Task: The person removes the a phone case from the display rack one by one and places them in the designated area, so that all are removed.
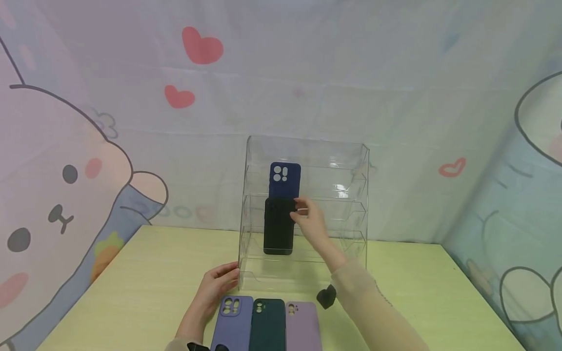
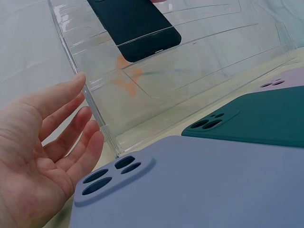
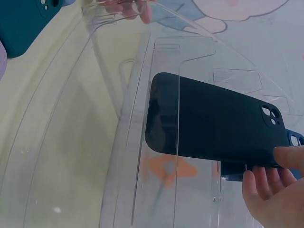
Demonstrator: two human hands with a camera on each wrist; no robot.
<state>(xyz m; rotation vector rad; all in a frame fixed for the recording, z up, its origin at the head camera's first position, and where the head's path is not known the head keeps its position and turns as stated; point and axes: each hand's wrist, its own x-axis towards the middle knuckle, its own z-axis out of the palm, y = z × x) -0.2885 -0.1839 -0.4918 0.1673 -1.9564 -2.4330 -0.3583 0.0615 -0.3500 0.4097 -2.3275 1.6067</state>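
My right hand (image 1: 311, 225) pinches a black phone case (image 1: 278, 231) near its upper right edge. In the right wrist view the thumb lies on its face and the fingers curl behind. The case stands upright in a lower tier of a clear acrylic rack (image 1: 303, 268), camera holes at the top. Behind and above it, a dark blue phone case (image 1: 285, 185) leans in a higher tier. My left hand (image 1: 212, 287) touches the rack's lower left side with loosely bent fingers; the thumb tip (image 2: 80, 78) meets the side edge in the left wrist view.
In front of the rack, a purple-blue phone case (image 1: 232, 321), a dark green one (image 1: 268, 324) and a pale mauve one (image 1: 303, 326) lie side by side on the light yellow table (image 1: 404, 287). A printed cloth (image 1: 395, 107) hangs behind.
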